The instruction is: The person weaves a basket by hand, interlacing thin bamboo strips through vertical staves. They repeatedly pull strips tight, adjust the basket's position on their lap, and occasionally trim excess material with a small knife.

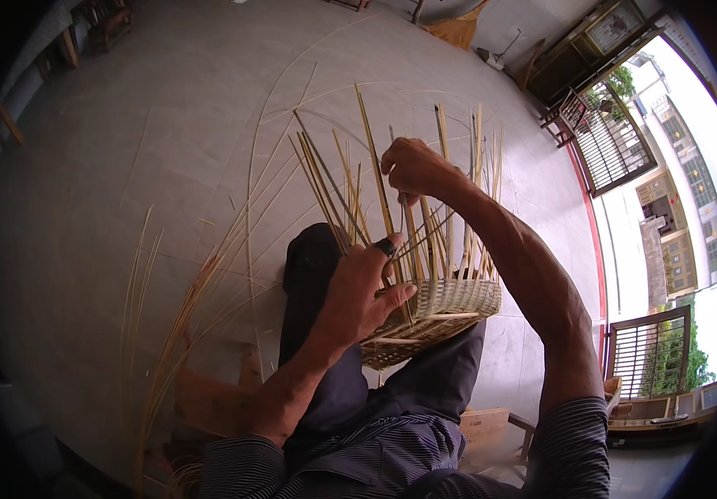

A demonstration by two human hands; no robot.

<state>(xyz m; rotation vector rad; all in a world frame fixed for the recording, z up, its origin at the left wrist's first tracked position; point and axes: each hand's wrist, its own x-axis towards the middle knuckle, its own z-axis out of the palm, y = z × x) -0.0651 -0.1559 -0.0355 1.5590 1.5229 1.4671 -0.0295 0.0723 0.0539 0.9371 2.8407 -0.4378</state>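
Observation:
A partly woven bamboo basket (458, 299) rests tilted across my knees, its latticed base facing me. Long upright bamboo stakes (371, 143) rise from its woven wall. My left hand (364, 287), with a dark band on one finger, grips the near left edge of the wall and the stakes there. Above the stakes, my right hand (417, 168) has its fingers pinched on a thin bamboo strip (403, 218) that runs down towards the left hand. The fingertips of the right hand are partly hidden.
A bundle of loose bamboo strips (190, 299) fans over the tiled floor (84, 206) at left. Wooden planks (208, 399) stand beside my left leg. At upper right are a dustpan (491, 59), a wooden chair (561, 121) and an open doorway with barred gates (614, 143).

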